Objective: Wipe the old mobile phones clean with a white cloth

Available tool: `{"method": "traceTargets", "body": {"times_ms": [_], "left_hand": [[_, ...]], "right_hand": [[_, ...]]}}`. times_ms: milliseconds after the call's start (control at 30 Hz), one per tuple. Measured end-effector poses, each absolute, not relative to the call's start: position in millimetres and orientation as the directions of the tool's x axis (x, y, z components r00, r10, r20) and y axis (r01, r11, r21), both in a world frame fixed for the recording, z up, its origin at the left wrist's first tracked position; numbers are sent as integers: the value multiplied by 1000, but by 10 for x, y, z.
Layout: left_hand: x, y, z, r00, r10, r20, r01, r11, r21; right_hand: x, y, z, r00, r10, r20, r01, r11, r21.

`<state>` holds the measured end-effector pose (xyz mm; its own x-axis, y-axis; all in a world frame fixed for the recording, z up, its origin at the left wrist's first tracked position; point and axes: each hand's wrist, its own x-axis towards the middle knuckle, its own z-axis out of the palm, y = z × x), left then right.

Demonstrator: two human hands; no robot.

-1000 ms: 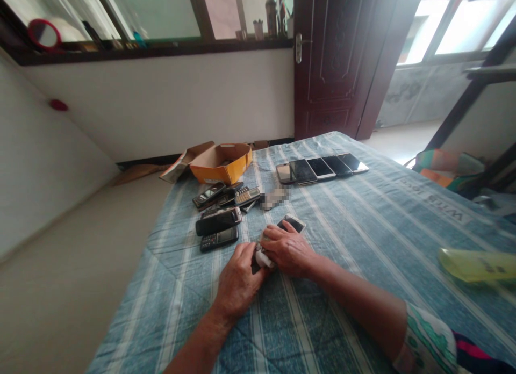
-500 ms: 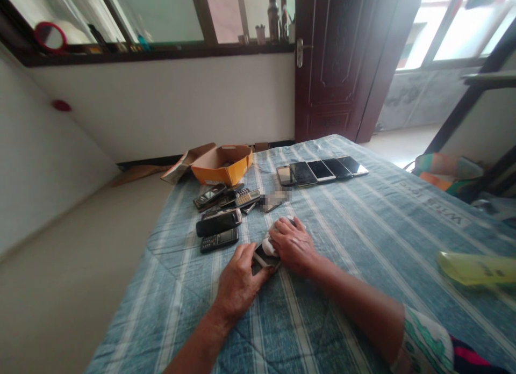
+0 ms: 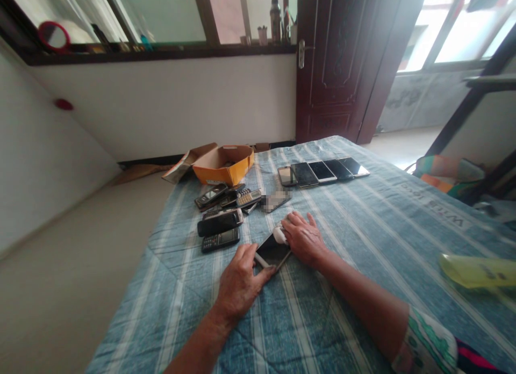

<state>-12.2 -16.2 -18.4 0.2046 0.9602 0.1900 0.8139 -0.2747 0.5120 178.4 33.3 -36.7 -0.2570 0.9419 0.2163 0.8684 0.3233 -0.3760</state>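
A smartphone point(image 3: 274, 252) with a dark screen and pale edge lies face up on the striped bedspread point(image 3: 322, 331). My left hand point(image 3: 238, 280) grips its near-left end between thumb and fingers. At the phone's far end, my right hand point(image 3: 303, 238) is closed over a white wad of cloth or tissue point(image 3: 279, 235), which touches the screen. Most of the wad is hidden under the fingers. Left of the phone lie a black keypad phone point(image 3: 220, 240) and a dark phone point(image 3: 220, 222) just beyond it.
Several old phones point(image 3: 249, 197) are heaped further back, before an open orange cardboard box point(image 3: 231, 175). To the right, several smartphones point(image 3: 322, 171) lie in a row. A yellow packet point(image 3: 475, 271) rests at the far right. The bed's left side drops to the floor point(image 3: 72, 266).
My right hand has slid right with the white wad, towards the phone's far end, and more of the dark screen shows. My left hand keeps its hold on the phone.
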Motion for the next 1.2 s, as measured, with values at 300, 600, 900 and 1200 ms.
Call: {"method": "traceTargets", "body": {"times_ms": [300, 600, 900, 1200], "left_hand": [[-123, -163, -172, 236, 945, 226, 793, -322, 517], [-118, -167, -163, 223, 944, 243, 788, -322, 525], [-110, -163, -178, 224, 954, 202, 807, -297, 510], [-95, -182, -140, 234, 953, 195, 806, -302, 509]], "right_hand": [[1578, 40, -353, -441, 855, 273, 783, 515, -348], [1783, 203, -338, -301, 926, 227, 856, 367, -364], [1702, -20, -356, -440, 858, 266, 787, 511, -346], [1781, 9, -341, -353, 907, 231, 831, 417, -369]]}}
